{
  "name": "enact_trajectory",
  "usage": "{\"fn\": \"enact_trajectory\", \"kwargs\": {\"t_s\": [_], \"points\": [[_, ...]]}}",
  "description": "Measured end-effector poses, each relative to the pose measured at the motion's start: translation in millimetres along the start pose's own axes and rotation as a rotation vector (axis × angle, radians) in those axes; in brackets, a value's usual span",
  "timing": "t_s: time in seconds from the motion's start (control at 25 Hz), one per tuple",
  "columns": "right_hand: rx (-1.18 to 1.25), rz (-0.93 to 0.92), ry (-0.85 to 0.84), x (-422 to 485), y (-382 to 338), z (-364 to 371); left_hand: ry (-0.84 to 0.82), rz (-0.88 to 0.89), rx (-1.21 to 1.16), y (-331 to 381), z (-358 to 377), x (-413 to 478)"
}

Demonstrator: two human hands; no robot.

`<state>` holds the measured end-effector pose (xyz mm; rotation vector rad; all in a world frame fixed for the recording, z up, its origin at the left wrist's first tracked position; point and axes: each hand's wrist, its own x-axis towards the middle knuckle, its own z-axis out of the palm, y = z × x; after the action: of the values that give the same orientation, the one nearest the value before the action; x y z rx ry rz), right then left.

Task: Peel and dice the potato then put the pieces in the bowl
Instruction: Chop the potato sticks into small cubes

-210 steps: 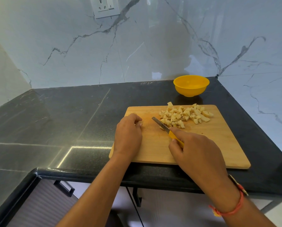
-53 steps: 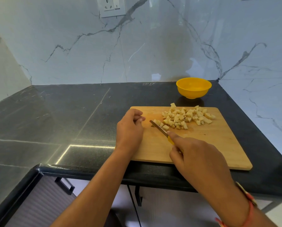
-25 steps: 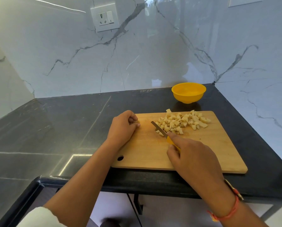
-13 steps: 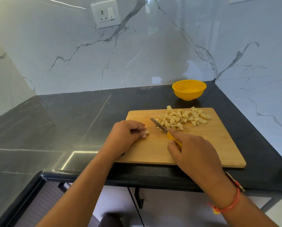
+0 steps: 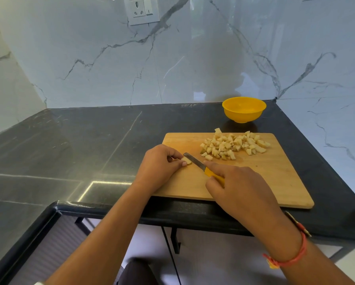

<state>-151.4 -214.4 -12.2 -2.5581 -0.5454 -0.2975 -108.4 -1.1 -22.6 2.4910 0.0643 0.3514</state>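
A wooden cutting board (image 5: pixel 265 177) lies on the black counter. A heap of diced potato (image 5: pixel 232 146) sits at its far side. My left hand (image 5: pixel 159 166) pinches a small potato piece (image 5: pixel 186 161) against the board near its left edge. My right hand (image 5: pixel 238 186) grips a yellow-handled knife (image 5: pixel 195 162), forefinger along its spine, the blade tip right beside that piece. A yellow bowl (image 5: pixel 244 109) stands behind the board by the wall; nothing shows inside it.
The black counter (image 5: pixel 90 145) stretches to the left and ends at a front edge just under the board. Marble walls close the back and the right side. A wall socket (image 5: pixel 141 10) is high on the back wall.
My left hand went from resting curled on the board's left part to pinching a small potato piece. The knife blade swung from the heap's edge left to that piece. The heap stayed put.
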Motion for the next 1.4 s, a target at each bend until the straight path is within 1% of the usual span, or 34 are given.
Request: {"fn": "enact_trajectory", "kwargs": {"t_s": [0.16, 0.28, 0.4, 0.52, 0.76, 0.92, 1.04, 1.2, 1.4], "points": [[-0.019, -0.014, -0.007, 2, -6, -1, 0.010, -0.018, -0.006, 1, 2, 1], [-0.038, -0.033, -0.044, 3, -11, -2, 0.029, -0.043, -0.029, 2, 3, 0], [-0.097, -0.028, -0.098, 2, -13, -8, 0.028, -0.071, -0.046, 4, 4, 0], [-0.164, -0.037, -0.112, -5, -13, -15, 0.021, -0.084, -0.049, 5, 4, 0], [-0.222, -0.023, -0.073, -23, -9, -27, 0.026, -0.103, -0.084, 4, 5, -1], [-0.249, -0.032, 0.018, -28, -14, -27, 0.016, -0.107, -0.090, 2, 5, -2], [-0.214, -0.032, 0.059, -18, -18, -22, 0.030, -0.098, -0.094, 1, 5, -3], [-0.192, -0.043, 0.053, -4, -23, -6, 0.062, -0.124, -0.122, 1, 5, -5], [-0.162, -0.042, 0.034, 2, -21, 5, 0.040, -0.121, -0.107, 3, 5, -4]]}}
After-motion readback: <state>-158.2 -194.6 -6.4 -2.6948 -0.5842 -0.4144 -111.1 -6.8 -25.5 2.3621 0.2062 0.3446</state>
